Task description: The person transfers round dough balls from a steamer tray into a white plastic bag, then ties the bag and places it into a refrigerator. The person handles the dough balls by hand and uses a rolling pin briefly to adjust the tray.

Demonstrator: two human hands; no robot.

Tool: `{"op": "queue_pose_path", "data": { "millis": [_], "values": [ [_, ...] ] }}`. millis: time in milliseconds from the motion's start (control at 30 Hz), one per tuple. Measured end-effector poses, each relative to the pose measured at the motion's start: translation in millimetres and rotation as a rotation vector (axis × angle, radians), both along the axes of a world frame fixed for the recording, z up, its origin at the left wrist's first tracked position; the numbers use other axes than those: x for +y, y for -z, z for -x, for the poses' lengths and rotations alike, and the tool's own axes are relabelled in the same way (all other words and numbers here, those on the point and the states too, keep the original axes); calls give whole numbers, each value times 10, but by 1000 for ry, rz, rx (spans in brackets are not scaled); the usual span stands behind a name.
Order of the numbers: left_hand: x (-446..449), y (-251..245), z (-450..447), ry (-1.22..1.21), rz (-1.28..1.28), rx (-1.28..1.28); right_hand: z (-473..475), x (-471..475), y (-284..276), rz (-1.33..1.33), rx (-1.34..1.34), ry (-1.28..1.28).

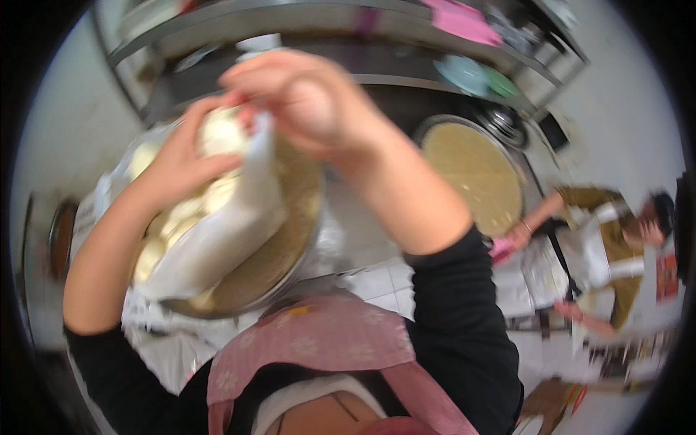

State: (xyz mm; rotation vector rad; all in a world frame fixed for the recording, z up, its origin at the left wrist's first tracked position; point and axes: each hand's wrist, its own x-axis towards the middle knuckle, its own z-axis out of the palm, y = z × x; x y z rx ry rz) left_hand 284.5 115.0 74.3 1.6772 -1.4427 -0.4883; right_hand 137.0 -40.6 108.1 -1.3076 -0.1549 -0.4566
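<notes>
A clear plastic bag (pixel 217 244) full of pale, rounded pieces of food (pixel 179 217) lies over a large round metal basin (pixel 288 274), whose inside is brownish. My left hand (pixel 185 152) is curled round one pale piece (pixel 222 133) near the bag's mouth. Beside it my right hand (pixel 293 103) is raised at the bag's upper edge, blurred by motion; its fingertips are close to that piece, and whether they grip the plastic is not plain.
A second round pan (pixel 473 174) of tan, flat-surfaced food stands to the right, near stacked metal bowls (pixel 503 125). Blue (pixel 462 73) and green plates (pixel 500 82) lie behind, below a metal shelf (pixel 337 5). At the right a co-worker (pixel 592 255) in an apron holds something pink.
</notes>
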Motion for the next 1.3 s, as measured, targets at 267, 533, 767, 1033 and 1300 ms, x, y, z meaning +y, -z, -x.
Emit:
{"op": "queue_pose_path", "data": {
  "millis": [267, 533, 767, 1033, 1300],
  "values": [
    [87, -10, 28, -73, -122, -168, 85, -145, -61, -213, 13, -172],
    [366, -208, -7, -127, -273, -40, 137, -48, 7, -156, -63, -143],
    [-352, -501, 236, -3, -897, -715, -25, 92, -78, 38, -85, -46],
    [-789, -276, 60, 113, -709, -717, 28, 45, -86, -14, -59, -49],
    [-780, 20, 73, 165, -367, -680, -30, -65, -48, -33, 13, -72]
  ]
}}
